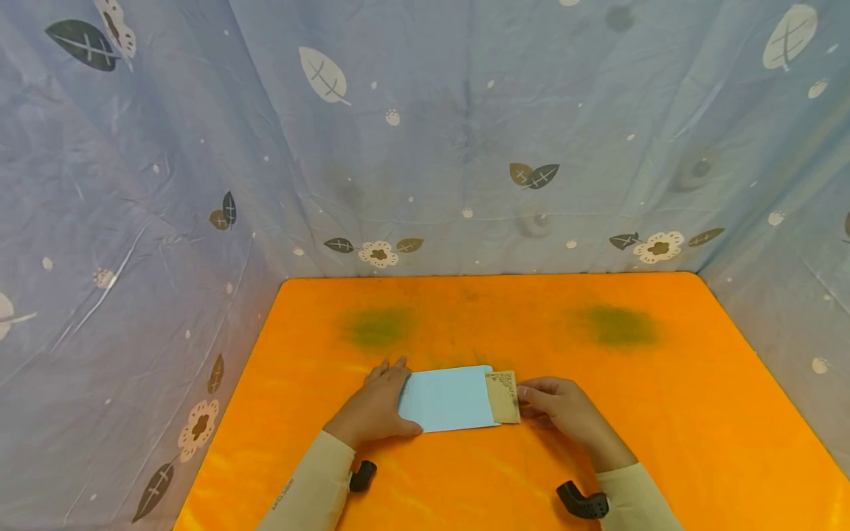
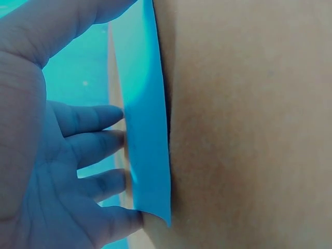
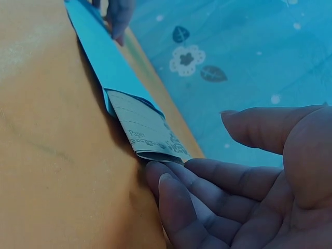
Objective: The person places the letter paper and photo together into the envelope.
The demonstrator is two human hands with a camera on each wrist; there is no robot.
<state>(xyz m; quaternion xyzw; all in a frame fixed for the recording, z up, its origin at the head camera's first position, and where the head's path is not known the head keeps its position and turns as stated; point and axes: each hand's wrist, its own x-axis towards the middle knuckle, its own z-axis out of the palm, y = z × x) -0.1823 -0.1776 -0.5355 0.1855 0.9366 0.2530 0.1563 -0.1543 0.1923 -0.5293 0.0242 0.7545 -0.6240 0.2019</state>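
Note:
A pale blue envelope (image 1: 448, 399) lies lengthwise on the orange tabletop, its open end facing right. My left hand (image 1: 378, 405) holds the closed left end, thumb at the near edge and spread fingers toward the far side. Out of the mouth sticks a folded tan paper (image 1: 503, 398) with dark ornamental print; the rest is hidden inside the envelope. Dashed lines and the word "Paper" show on it in the right wrist view. At the paper's outer end are the fingertips of my right hand (image 1: 564, 409), with the thumb raised apart from it.
The orange table (image 1: 478, 310) has two dark greenish patches toward the back. A blue-grey curtain (image 1: 425, 147) with leaves and flowers encloses the back and sides. A black curved piece (image 1: 583, 501) sits by the right sleeve, another (image 1: 362, 476) by the left.

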